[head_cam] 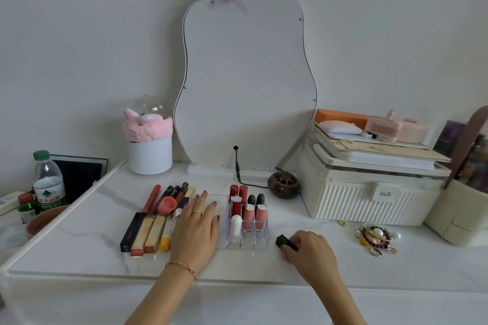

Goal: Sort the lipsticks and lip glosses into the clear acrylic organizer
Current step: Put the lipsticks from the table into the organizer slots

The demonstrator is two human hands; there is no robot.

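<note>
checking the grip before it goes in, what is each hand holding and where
The right hand pinches a black lipstick at its near end. The left hand holds nothing, lying flat on the clear organizer.

The organizer [247,221] is set before the mirror [245,82]; loose tubes [155,219] are laid left of it, jewellery [376,237] right, a ridged box [369,192] behind-right.

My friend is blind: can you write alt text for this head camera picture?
A person's right hand grips a black lipstick beside a clear organizer on a white table; the left hand rests flat on it.
</note>
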